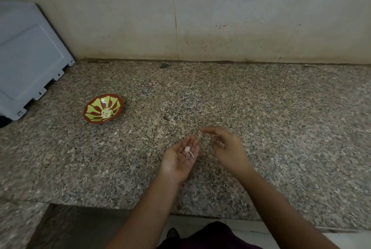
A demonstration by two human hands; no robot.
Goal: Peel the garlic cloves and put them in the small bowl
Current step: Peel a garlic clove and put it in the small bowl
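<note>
Garlic clove [188, 151] lies in upturned left hand [178, 158], right hand [226, 149] beside.

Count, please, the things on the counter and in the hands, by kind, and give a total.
Small bowl, red and yellow, with peeled garlic cloves inside (number unclear): 1
Garlic piece with skin, lying in the open left hand: 1
Grey appliance at the counter's left end: 1
The right hand is blurred; whether it holds anything is unclear.
Total: 3
</note>
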